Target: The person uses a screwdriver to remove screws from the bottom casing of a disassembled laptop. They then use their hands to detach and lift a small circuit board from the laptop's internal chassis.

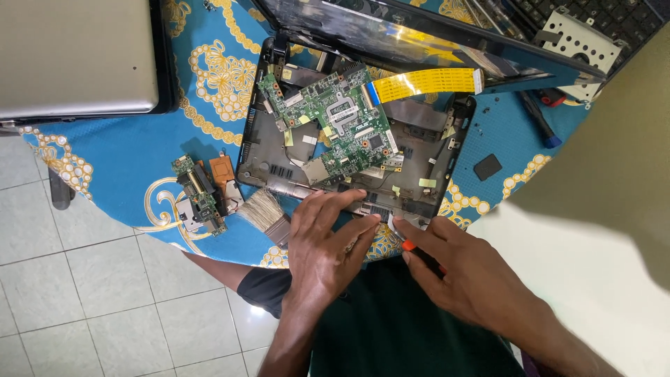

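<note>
View from above of a round surface (118, 150) covered with a blue cloth patterned in gold and white. In the middle lies an opened laptop base (279, 157), a black shell with its cover removed. A green circuit board (335, 122) sits loose inside it, tilted, toward the far left part of the shell. A flat yellow ribbon cable (426, 82) runs from the board's far right corner toward the right, under the dark screen panel (419, 35) that stretches across the far edge.

The left hand (322, 244) rests flat, fingers spread and extended, on the near edge of the laptop base, holding nothing. The right hand (453, 269) is just beside it on the right, closed around a screwdriver (407, 244) with an orange and black handle; its metal tip touches the near rim of the shell close to the left fingertips.

Left of the shell, on the cloth, lie a small green board with a copper heat sink (202, 192) and a pale bristle brush (265, 209). A closed silver laptop (77, 56) sits at the far left. To the right of the shell lie a small black square pad (487, 167) and a dark pen-like tool with a blue tip (539, 119). The floor (105, 307) below is pale tile.
</note>
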